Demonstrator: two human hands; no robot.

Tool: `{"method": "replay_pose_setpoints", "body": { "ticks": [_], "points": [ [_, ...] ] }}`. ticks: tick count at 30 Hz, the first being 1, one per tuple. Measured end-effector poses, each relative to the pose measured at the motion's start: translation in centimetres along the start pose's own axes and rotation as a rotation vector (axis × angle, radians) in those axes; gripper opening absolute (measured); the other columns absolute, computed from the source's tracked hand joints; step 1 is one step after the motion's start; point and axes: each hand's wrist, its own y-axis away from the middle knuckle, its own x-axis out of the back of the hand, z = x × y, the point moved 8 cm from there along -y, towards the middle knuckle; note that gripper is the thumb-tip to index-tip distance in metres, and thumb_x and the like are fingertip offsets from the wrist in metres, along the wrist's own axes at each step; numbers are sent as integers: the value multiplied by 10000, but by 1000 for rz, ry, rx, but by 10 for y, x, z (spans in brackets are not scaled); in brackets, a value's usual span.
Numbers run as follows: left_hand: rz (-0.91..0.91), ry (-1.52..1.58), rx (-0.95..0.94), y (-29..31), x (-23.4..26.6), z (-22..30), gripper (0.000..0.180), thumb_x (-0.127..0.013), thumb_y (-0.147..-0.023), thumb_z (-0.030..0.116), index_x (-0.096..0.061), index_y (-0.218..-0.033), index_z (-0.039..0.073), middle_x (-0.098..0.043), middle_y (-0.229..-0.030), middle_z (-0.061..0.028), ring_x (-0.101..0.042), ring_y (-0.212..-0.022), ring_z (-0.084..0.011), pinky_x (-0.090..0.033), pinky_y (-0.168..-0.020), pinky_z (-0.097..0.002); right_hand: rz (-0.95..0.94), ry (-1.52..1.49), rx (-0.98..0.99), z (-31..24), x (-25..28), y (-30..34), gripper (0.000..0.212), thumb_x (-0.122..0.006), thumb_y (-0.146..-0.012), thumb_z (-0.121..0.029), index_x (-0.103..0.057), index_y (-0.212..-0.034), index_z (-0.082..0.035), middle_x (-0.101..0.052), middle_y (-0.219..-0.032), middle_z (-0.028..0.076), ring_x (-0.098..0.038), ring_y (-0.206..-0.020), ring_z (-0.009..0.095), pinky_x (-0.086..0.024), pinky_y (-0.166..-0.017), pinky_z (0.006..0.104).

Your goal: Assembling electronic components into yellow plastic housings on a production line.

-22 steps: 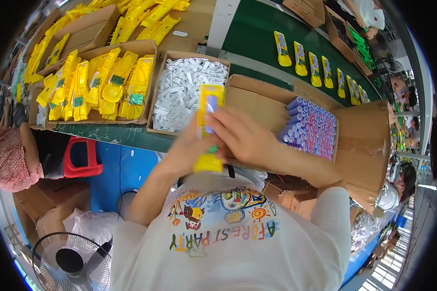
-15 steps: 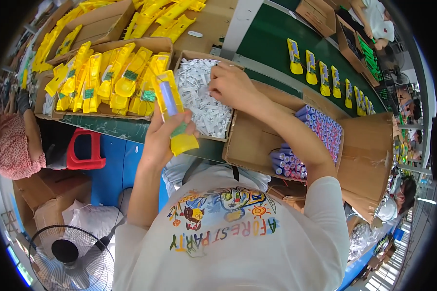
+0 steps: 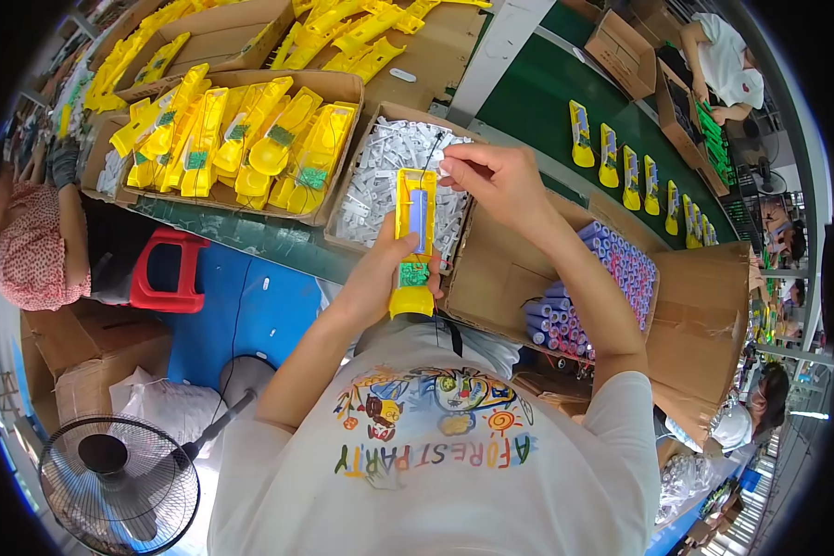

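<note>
My left hand (image 3: pixel 377 269) is closed around a yellow plastic housing (image 3: pixel 410 303), held upright over the near side of a box of small white plastic parts (image 3: pixel 380 153). Inside the housing lie a purple cylindrical battery (image 3: pixel 418 221) and, below it, a green circuit board (image 3: pixel 412 274). A thin dark wire (image 3: pixel 430 151) rises from the housing's upper end. Just right of that end is my right hand (image 3: pixel 505 181), thumb and fingertips pinched together above the white parts. Whatever sits between those fingertips is too small to make out.
Left of the white parts, a carton (image 3: pixel 341 88) holds several yellow housings with green boards. At right, an open carton (image 3: pixel 491 269) contains many purple batteries. More housings (image 3: pixel 581 139) stand in a row on the green surface. A fan (image 3: pixel 111 482) and red stool (image 3: pixel 167 271) are at lower left.
My left hand has brought the housing to the right and turned it more upright. My right hand has lifted from the white parts and moved right, near the housing's upper end.
</note>
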Motion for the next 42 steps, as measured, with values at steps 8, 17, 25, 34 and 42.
{"method": "replay_pose_setpoints", "body": {
  "ticks": [8,17,25,34,42],
  "points": [
    [1,-59,-6,2,-5,4,370,-416,-980,206,-279,-1319,154,-548,-875,-107,-577,-685,-206,-526,-645,-372,-17,192,72,-17,-3,4,184,-650,-879,-93,-641,-1009,36,-699,-859,65,-673,-715,104,-539,-634,232],
    [-120,-419,-221,-2,-12,15,354,-456,-993,201,-300,-1286,77,-544,-845,-69,-581,-658,-139,-500,-614,-274,121,-230,-231,8,-7,13,172,-710,-831,-83,-628,-973,-32,-640,-830,12,-592,-696,78,-485,-605,208],
    [-133,-613,-424,-5,7,101,331,-570,-919,146,-508,-1218,18,-616,-950,-98,-610,-847,-180,-499,-750,-300,425,83,237,46,116,-18,226,-464,-976,-88,-632,-1121,-48,-651,-963,30,-608,-853,96,-502,-707,248],
    [1019,-2319,-681,-20,62,214,253,-632,-751,37,-553,-991,17,-544,-911,-151,-501,-941,-348,-429,-796,-430,211,1062,-313,297,267,-100,220,-527,-912,-231,-673,-1069,-180,-660,-1051,107,-581,-1046,291,-459,-881,474],
    [104,-200,-564,-14,-22,97,440,-538,-942,140,-324,-1316,51,-611,-1059,-132,-603,-1006,-223,-508,-850,-353,139,669,722,-64,30,13,295,-613,-817,-61,-640,-1110,-88,-613,-1105,117,-597,-980,306,-483,-867,372]
  ]
}}
